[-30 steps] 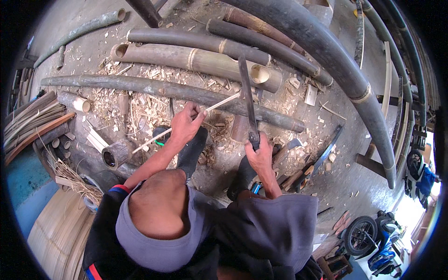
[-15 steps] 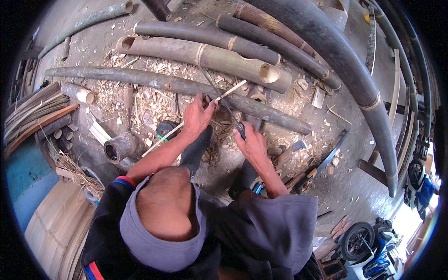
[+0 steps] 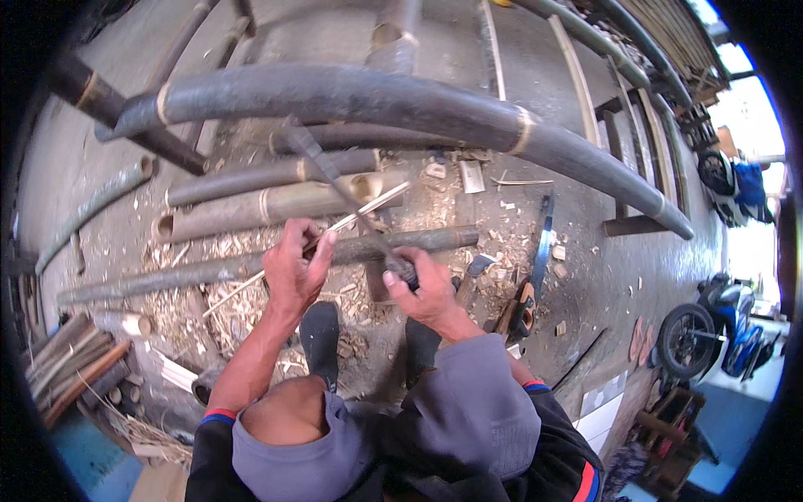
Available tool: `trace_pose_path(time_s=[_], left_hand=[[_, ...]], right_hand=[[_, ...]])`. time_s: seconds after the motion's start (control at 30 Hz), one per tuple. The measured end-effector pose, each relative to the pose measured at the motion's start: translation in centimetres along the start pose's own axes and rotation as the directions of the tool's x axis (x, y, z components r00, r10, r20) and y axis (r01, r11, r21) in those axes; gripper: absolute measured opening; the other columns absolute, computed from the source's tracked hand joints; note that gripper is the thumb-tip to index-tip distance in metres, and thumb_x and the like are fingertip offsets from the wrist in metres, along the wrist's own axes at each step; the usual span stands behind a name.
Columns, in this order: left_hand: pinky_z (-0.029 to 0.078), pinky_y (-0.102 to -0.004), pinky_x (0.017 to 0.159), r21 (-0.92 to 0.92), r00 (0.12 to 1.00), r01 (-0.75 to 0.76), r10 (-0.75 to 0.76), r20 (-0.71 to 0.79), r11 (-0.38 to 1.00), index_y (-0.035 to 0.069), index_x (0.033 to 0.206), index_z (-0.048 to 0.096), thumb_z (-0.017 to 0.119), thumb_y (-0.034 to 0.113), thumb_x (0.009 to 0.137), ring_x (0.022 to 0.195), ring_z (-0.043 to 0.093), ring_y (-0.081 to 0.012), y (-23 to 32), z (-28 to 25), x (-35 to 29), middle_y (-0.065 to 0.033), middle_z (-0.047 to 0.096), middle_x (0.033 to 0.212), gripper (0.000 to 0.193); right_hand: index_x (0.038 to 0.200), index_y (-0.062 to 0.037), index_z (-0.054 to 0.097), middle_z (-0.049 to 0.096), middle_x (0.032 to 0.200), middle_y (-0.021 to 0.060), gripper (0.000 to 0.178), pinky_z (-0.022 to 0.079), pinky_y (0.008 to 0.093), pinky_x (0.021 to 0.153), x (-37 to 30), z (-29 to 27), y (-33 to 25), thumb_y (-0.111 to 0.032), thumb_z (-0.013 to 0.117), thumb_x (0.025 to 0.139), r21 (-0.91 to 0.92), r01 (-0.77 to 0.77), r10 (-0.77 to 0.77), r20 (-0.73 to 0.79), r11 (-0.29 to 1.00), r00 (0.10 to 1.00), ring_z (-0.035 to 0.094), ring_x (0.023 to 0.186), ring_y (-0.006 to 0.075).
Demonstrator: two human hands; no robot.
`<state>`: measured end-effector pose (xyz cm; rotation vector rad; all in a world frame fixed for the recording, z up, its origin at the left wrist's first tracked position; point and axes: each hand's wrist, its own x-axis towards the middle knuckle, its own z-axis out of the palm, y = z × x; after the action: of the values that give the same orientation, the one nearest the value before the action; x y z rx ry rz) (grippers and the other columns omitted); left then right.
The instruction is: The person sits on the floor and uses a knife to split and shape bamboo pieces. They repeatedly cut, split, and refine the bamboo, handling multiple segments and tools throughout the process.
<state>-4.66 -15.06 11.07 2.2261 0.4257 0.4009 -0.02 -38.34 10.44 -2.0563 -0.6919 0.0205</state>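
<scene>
My left hand (image 3: 297, 263) is closed on a thin pale bamboo strip (image 3: 386, 197), pinched between thumb and fingers. The strip slants from the shavings at lower left up to a free end at upper right. My right hand (image 3: 428, 289) is wrapped round the dark handle of a long knife (image 3: 324, 167). Its blade points up and to the left and crosses the strip just right of my left hand. Whether the edge touches the strip, I cannot tell. Beneath both hands lies a long greenish bamboo pole (image 3: 167, 276), its right part propped on a block.
A thick dark bamboo pole (image 3: 351, 94) spans the space ahead. Behind the greenish pole lie cut bamboo lengths (image 3: 226, 216). Pale shavings cover the floor. A handsaw (image 3: 542, 251) lies at right, a motorbike (image 3: 698, 330) stands farther off, and bundled strips (image 3: 71, 360) sit at left.
The whole view has swung, showing more of the right side. The knife blade now rises more steeply, and my right hand sits closer to the strip. Both hands keep their holds.
</scene>
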Motion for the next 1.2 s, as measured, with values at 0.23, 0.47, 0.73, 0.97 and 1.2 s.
trace_pose_path(time_s=[0.23,0.47,0.73,0.97,1.2], left_hand=[[0.051,-0.0435,0.062,-0.06,0.935,-0.337,0.341,0.093,0.94,0.006,0.098,0.059,0.073,0.037,0.095,0.068,0.069,-0.0348,15.1,5.3,9.2,-0.0151,0.07,0.076,0.034],[0.052,-0.0514,0.068,0.06,0.937,-0.332,0.321,0.141,0.941,0.007,0.102,0.064,0.071,0.041,0.095,0.077,0.071,-0.0427,20.5,8.8,11.7,-0.0186,0.072,0.078,0.035],[0.053,-0.053,0.073,0.144,0.944,-0.319,0.3,0.139,0.937,0.007,0.103,0.066,0.072,0.041,0.095,0.082,0.071,-0.0447,21.0,11.0,11.3,-0.0196,0.074,0.084,0.036],[0.053,-0.0538,0.073,0.16,0.945,-0.319,0.299,0.135,0.934,0.005,0.102,0.065,0.071,0.039,0.096,0.085,0.071,-0.0454,21.5,11.3,11.5,-0.0209,0.075,0.088,0.036],[0.052,-0.0548,0.071,0.217,0.947,-0.305,0.27,0.175,0.927,0.004,0.103,0.063,0.069,0.038,0.097,0.083,0.071,-0.0464,21.7,11.4,11.5,-0.0221,0.074,0.084,0.035]], right_hand=[[0.117,0.0029,0.063,0.069,0.082,0.0204,0.031,0.055,0.045,0.063,4.1,-9.7,-2.3,-0.02,0.069,0.097,-0.131,-0.139,0.077,-0.394,0.982,0.916,0.071,0.071,0.0375],[0.111,0.0005,0.062,0.068,0.079,0.0224,0.027,0.053,0.0489,0.064,5.8,-14.4,0.0,-0.022,0.068,0.098,-0.182,-0.165,0.076,-0.416,0.969,0.906,0.069,0.072,0.0438],[0.109,-0.0013,0.061,0.069,0.091,0.0244,0.027,0.053,0.0523,0.067,6.1,-14.7,2.5,-0.024,0.068,0.097,-0.223,-0.149,0.058,-0.367,0.963,0.928,0.068,0.081,0.0461],[0.11,-0.0009,0.06,0.069,0.094,0.0247,0.028,0.054,0.053,0.068,6.3,-14.9,3.3,-0.026,0.066,0.098,-0.192,-0.137,0.064,-0.344,0.972,0.937,0.068,0.082,0.0475],[0.108,-0.0005,0.059,0.07,0.091,0.0266,0.028,0.053,0.0554,0.068,6.5,-14.6,3.8,-0.026,0.066,0.099,-0.191,-0.195,0.128,-0.315,0.962,0.94,0.068,0.079,0.0495]])
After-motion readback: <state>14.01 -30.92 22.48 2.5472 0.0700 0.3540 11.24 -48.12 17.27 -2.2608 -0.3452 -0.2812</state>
